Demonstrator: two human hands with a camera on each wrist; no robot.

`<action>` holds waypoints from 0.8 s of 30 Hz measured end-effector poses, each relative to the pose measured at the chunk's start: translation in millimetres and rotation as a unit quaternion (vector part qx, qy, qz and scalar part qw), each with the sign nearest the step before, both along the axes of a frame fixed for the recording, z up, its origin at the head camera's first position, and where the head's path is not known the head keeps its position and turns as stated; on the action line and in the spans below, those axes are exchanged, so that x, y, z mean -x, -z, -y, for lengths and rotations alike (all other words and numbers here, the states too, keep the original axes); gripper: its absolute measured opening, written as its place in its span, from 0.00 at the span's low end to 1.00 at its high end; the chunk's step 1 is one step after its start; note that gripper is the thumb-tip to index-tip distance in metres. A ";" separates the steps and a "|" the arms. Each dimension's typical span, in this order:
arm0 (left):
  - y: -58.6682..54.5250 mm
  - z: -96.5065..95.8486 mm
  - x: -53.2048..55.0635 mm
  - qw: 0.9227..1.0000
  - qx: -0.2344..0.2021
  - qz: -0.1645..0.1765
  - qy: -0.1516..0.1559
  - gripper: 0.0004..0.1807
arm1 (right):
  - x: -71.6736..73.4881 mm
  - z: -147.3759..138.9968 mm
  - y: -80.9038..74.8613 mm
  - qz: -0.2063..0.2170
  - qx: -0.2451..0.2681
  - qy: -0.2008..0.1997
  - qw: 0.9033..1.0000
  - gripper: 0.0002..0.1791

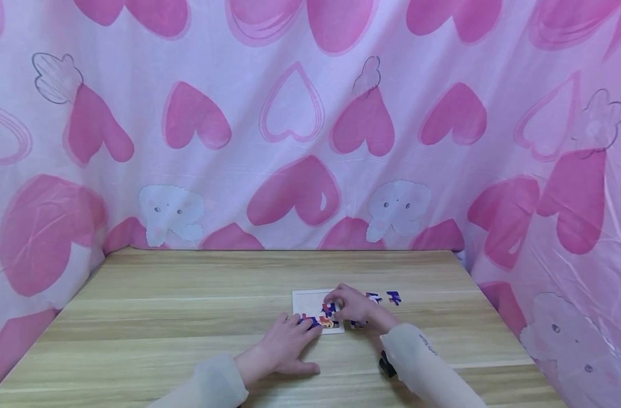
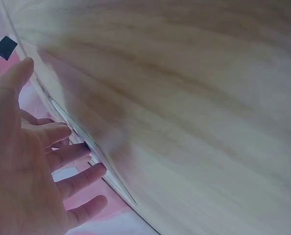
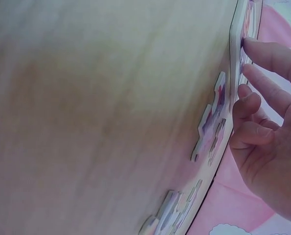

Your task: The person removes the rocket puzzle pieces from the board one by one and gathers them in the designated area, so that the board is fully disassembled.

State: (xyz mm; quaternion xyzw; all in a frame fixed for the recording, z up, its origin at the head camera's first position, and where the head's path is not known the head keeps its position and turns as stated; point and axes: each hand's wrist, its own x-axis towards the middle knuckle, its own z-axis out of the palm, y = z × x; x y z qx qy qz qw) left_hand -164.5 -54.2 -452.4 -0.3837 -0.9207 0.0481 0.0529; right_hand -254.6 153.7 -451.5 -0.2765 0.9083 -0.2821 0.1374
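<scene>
From my remote seat I'm seeing the pale puzzle board [image 1: 305, 303] lying flat around mid-table, well inside the table's [image 1: 162, 300] edges, with wood stretching broadly to its left and the pink curtain [image 1: 295, 116] hanging along the far edge. Loose pieces [image 1: 394, 297] are crowding the right side. Dark lettering [image 1: 428, 344] is showing on the right sleeve [image 1: 409, 357], too small for me to read. The board's far side is running roughly parallel to the table's; foreshortening is hiding its long axis. The left hand [image 1: 287, 344] is resting extended, spread fingers over its near-left part, gripping nothing. The right hand [image 1: 355, 305] is touching the fitted pieces [image 1: 327, 322], other fingers curling; whether it's pinching one, I can't tell.
</scene>
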 end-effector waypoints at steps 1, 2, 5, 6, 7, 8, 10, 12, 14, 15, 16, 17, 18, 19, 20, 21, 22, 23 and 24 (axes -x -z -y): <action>0.4 -0.9 0.4 1.000 -0.002 -0.002 0.000 0.42 | 0.7 -0.2 0.2 0.000 -0.002 0.000 1.000 0.22; 0.9 -2.0 0.6 1.000 -0.004 -0.002 -0.001 0.42 | 1.3 -0.4 0.7 0.000 -0.005 0.002 1.000 0.22; 2.7 -5.9 1.6 1.000 -0.002 -0.005 -0.006 0.41 | 3.1 -0.6 1.6 -0.006 -0.008 0.001 1.000 0.21; 3.4 -7.4 1.8 1.000 0.001 -0.007 -0.008 0.41 | 3.4 -0.6 1.7 -0.006 -0.008 0.002 1.000 0.21; 3.7 -8.7 1.8 1.000 0.003 -0.008 -0.010 0.41 | 3.7 -0.6 1.9 -0.006 -0.008 0.002 1.000 0.20; 4.0 -9.9 1.7 1.000 0.006 -0.012 -0.013 0.41 | 3.8 -0.6 2.0 -0.005 -0.008 0.003 1.000 0.20; 4.2 -12.3 1.1 1.000 0.010 -0.021 -0.017 0.41 | 3.7 -0.6 2.4 -0.002 -0.007 0.005 1.000 0.20; 4.3 -14.0 0.3 0.999 0.016 -0.031 -0.022 0.42 | 3.9 -0.6 2.9 0.001 -0.006 0.008 1.000 0.20; 4.1 -15.5 -0.5 0.999 0.021 -0.039 -0.026 0.42 | 3.9 -0.5 2.9 0.005 -0.006 0.011 1.000 0.20; 4.2 -16.2 -0.8 0.998 0.024 -0.043 -0.028 0.42 | 3.9 -0.4 2.8 0.007 -0.005 0.013 1.000 0.20; 4.3 -16.7 -1.0 0.998 0.027 -0.045 -0.031 0.42 | 3.8 -0.3 2.6 0.009 -0.004 0.014 1.000 0.20; 4.2 -17.3 -1.2 0.998 0.029 -0.047 -0.033 0.42 | 3.7 -0.1 2.3 0.011 -0.003 0.015 1.000 0.20; 4.2 -17.9 -1.3 0.998 0.031 -0.047 -0.035 0.42 | 3.5 0.0 1.9 0.013 -0.002 0.016 1.000 0.20; 3.9 -18.3 -1.7 0.998 0.032 -0.047 -0.037 0.42 | 3.4 0.2 1.6 0.015 -0.001 0.016 1.000 0.20; 3.9 -18.7 -1.7 0.998 0.033 -0.047 -0.038 0.42 | 3.3 0.4 1.5 0.016 -0.001 0.017 1.000 0.20; 3.8 -19.0 -1.8 0.997 0.035 -0.048 -0.039 0.42 | 3.2 0.7 1.1 0.018 0.000 0.018 1.000 0.20; 3.8 -19.2 -2.0 0.997 0.036 -0.050 -0.039 0.42 | 3.1 0.9 0.8 0.020 0.001 0.018 1.000 0.20; 3.8 -19.4 -2.1 0.997 0.037 -0.051 -0.039 0.42 | 3.2 1.1 0.5 0.022 0.002 0.019 1.000 0.20; 4.0 -19.6 -2.0 0.997 0.038 -0.053 -0.039 0.42 | 2.9 1.4 0.0 0.024 0.003 0.021 0.999 0.20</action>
